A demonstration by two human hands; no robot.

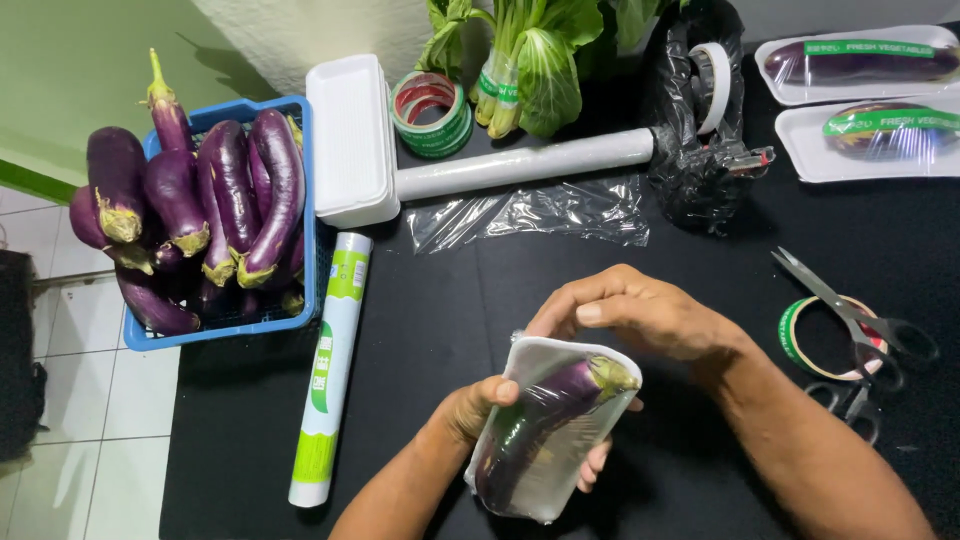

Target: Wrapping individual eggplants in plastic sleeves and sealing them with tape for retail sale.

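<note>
Head view: two bare hands hold a film-wrapped eggplant tray above a black table (560, 290).

Largest on the table is the blue basket (140, 335) piled with purple eggplants at the left edge; beside it lie a stack of white foam trays (350, 140) and a cling-film roll (328, 370). The wrapped tray (550, 430) with one eggplant sits tilted near the front edge, gripped by the left hand (470, 405) at its side while the right hand (650, 315) clasps its top end. Scissors (850, 315) rest on a tape ring at the right.
</note>
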